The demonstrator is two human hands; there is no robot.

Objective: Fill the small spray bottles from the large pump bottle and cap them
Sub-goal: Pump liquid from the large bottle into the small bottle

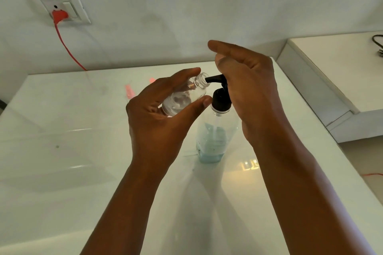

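— Can any brand or writing be read?
— None can be made out on the pump bottle (pixel 214 138); only blue liquid is seen in its lower part.
— Where is the small bottle (pixel 183 97) held?
— It is gripped uncapped and tilted in the left hand (pixel 159 114), its open neck touching the black spout (pixel 213 78), above the middle of the worktop (pixel 62 151).
— And the right hand (pixel 246 89)?
— It is laid on the pump head, fingers loosely curled, hiding most of it.
— What else is seen?
— Pink pieces (pixel 129 91), blurred, lie toward the far edge; a red plug (pixel 59 15) sits in a wall socket (pixel 60 7).
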